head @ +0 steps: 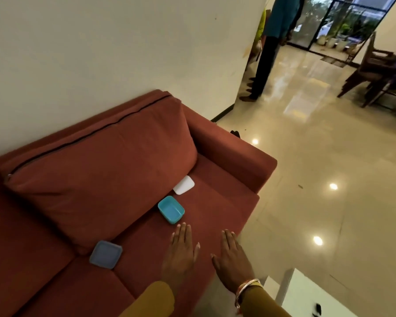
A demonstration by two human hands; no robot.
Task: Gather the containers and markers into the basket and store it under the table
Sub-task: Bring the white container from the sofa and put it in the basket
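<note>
On the red sofa seat [215, 216] lie three small containers. A turquoise open box [171, 209] sits in the middle, a white lid or box [183, 185] lies farther back by the cushion, and a grey-blue square container [106, 254] rests at the seam between the seat cushions. My left hand [183, 250] hovers flat, fingers apart, just in front of the turquoise box and holds nothing. To its right, near the seat's front edge, my right hand [231, 259] is also flat and empty. No basket or markers are in view.
A large back cushion [96, 170] leans on the wall. A white table [306, 296] corner with a small dark object [318, 308] is at the bottom right. A person [270, 42] stands at the wall's corner on the glossy floor; wooden chairs [380, 74] are at far right.
</note>
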